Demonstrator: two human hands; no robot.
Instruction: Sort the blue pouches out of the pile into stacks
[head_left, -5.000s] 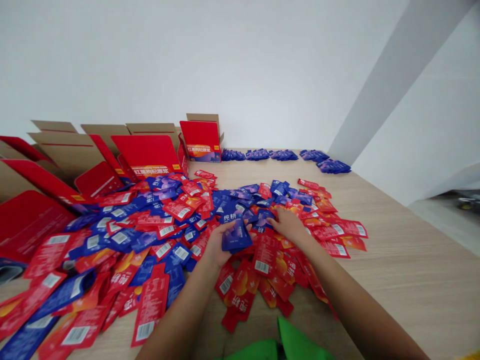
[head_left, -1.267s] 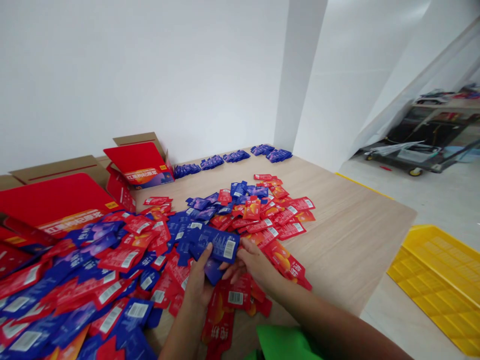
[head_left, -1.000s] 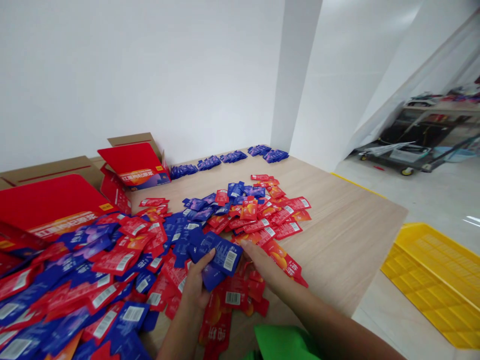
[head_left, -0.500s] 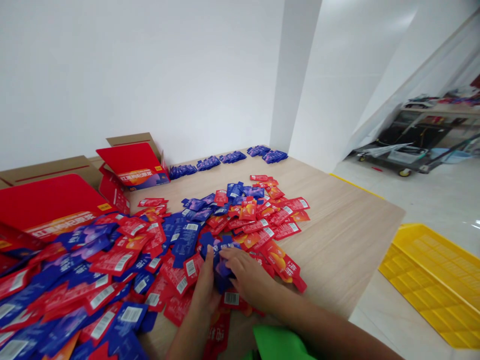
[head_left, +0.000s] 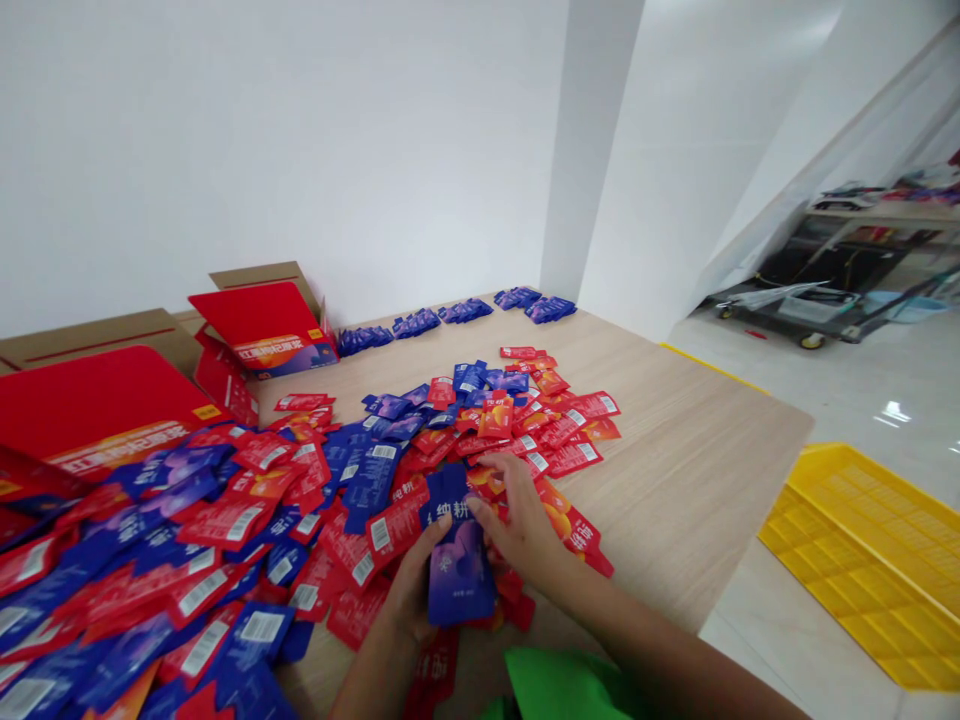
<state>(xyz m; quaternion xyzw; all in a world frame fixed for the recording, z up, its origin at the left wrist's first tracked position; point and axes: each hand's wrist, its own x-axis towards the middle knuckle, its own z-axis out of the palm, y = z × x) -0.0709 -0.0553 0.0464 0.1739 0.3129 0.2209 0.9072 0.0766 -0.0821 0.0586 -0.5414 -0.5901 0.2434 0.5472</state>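
A wide heap of red and blue flat packets (head_left: 247, 500) covers the wooden table (head_left: 675, 470). My left hand (head_left: 411, 590) is closed around a small stack of blue packets (head_left: 457, 555), held face up just above the heap's near edge. My right hand (head_left: 517, 515) rests against the stack's right side, its thumb on the top packet and its fingers curled over the red packets behind.
Red cartons with open cardboard flaps (head_left: 255, 325) stand at the table's back left. Small piles of blue packets (head_left: 457, 313) line the far edge by the wall. A yellow plastic crate (head_left: 862, 560) lies on the floor to the right, a cart (head_left: 795, 310) beyond it.
The blue packets were fanned with barcode sides up; both hands squared them together, and now the stack lies printed face up in my left hand. The view swung right from five seconds ago.
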